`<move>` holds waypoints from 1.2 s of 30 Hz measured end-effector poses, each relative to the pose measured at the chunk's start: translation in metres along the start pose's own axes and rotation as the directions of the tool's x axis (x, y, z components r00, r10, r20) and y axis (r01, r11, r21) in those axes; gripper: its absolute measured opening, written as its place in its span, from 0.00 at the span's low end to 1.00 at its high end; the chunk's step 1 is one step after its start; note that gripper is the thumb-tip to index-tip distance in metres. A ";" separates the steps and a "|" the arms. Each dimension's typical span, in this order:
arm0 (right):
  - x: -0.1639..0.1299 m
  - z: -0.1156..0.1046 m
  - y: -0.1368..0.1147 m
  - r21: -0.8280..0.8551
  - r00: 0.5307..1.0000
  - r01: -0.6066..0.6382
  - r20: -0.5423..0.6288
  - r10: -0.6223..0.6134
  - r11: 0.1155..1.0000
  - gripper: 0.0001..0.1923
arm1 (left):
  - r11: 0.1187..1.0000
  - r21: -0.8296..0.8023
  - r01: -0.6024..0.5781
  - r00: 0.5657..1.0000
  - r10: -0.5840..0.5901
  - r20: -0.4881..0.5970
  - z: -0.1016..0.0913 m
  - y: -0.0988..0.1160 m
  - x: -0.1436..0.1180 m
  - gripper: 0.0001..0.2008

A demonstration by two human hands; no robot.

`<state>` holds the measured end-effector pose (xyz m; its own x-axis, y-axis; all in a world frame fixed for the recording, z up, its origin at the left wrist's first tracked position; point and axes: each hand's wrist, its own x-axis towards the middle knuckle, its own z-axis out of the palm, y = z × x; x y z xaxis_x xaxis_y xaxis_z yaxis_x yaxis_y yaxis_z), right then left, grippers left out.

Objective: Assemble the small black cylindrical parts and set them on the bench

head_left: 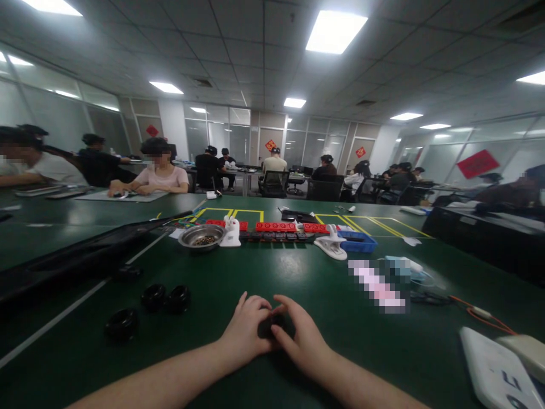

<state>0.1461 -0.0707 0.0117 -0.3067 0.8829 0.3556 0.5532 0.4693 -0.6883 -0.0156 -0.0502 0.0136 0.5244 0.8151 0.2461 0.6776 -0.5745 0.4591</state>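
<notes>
Both hands meet at the front middle of the green table [238, 272]. Between them is a small dark round piece [276, 324], mostly covered by my fingers, so its kind is unclear. My left hand [248, 325] curls round its left side. From the other side, my right hand [301, 326] grips it with thumb and fingers bent. Shiny black ring-shaped rolls lie to the left: one near the front [121, 325], and a pair, one [153, 297] close beside another [177, 298].
Further back stand a metal bowl [189, 245] of small parts, red trays [276, 226], white clamps [231, 232] and a blue bin [361, 243]. A long black panel [85, 253] lies left; a white device [496, 363] sits front right. A person [164, 176] works across the table.
</notes>
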 end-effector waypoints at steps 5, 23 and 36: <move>-0.003 -0.001 0.002 -0.061 0.997 0.047 -0.061 -0.050 0.997 0.31 | 1.000 -0.007 0.022 1.000 -0.022 0.000 -0.002 0.000 0.001 0.13; -0.002 0.001 0.003 -0.075 0.996 0.039 -0.080 -0.045 0.996 0.29 | 1.000 0.010 0.022 1.000 -0.022 -0.007 0.005 -0.009 0.000 0.16; 0.000 -0.001 0.008 -0.018 0.992 0.097 -0.074 -0.098 0.995 0.27 | 0.999 0.006 0.035 0.999 -0.035 -0.007 0.003 -0.005 0.000 0.14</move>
<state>0.1509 -0.0669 0.0068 -0.3014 0.8315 0.4667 0.5347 0.5526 -0.6393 -0.0175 -0.0472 0.0087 0.4968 0.8353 0.2356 0.6987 -0.5460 0.4622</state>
